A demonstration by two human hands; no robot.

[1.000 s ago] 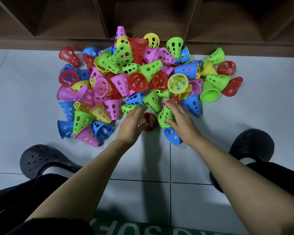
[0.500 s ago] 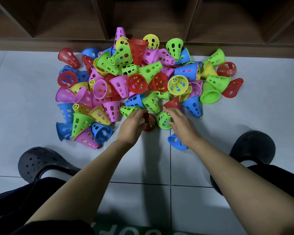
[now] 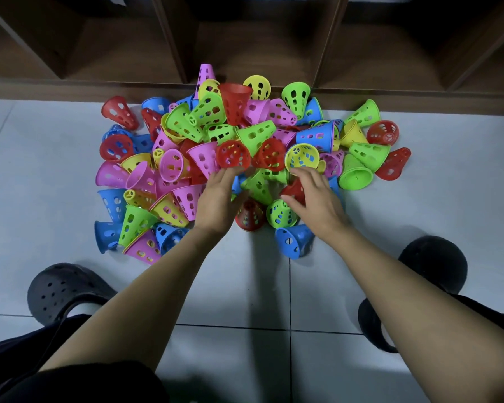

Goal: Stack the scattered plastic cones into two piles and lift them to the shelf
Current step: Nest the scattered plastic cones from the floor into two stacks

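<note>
Several perforated plastic cones in red, blue, green, yellow and pink lie in a loose pile (image 3: 245, 141) on the floor in front of the shelf (image 3: 259, 53). My left hand (image 3: 220, 199) reaches into the pile's front edge with straight fingers, its tips touching the rim of a red cone (image 3: 233, 154). My right hand (image 3: 313, 199) is spread over a red cone (image 3: 295, 189), fingertips near a yellow cone (image 3: 301, 155). Neither hand holds anything. A red cone (image 3: 249, 218), a green cone (image 3: 281, 212) and a blue cone (image 3: 293, 241) lie just below the hands.
The shelf is a row of dark wooden cubbies with a low front ledge (image 3: 70, 88). My two black clogs stand on the grey tiled floor (image 3: 245, 286), one (image 3: 61, 289) at the left and one (image 3: 431, 263) at the right.
Both hands have moved forward, deeper into the pile. They left the red and green cones at the front edge, which now lie behind the fingers.
</note>
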